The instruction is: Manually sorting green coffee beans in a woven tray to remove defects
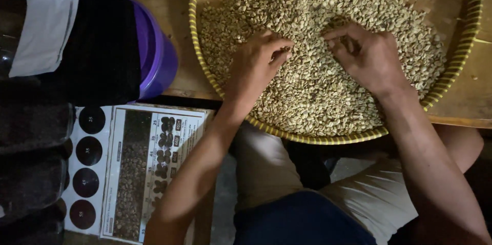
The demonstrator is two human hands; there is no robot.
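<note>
A round woven tray with a yellow rim [205, 65] lies on a wooden table and holds a wide heap of pale green coffee beans [318, 91]. My left hand [254, 65] rests on the beans at the middle of the tray, fingers curled and pinched toward the right. My right hand [365, 53] rests on the beans just right of it, fingers bent down into the heap. The fingertips of both hands nearly meet. Whether either hand grips any beans is hidden by the fingers.
A purple tub [156, 53] stands left of the tray, beside dark cloth and a white sheet [48, 19]. Printed charts with dark circles and bean pictures [138, 173] lie at the lower left. My knees in light shorts [369, 194] are below the table edge [461, 117].
</note>
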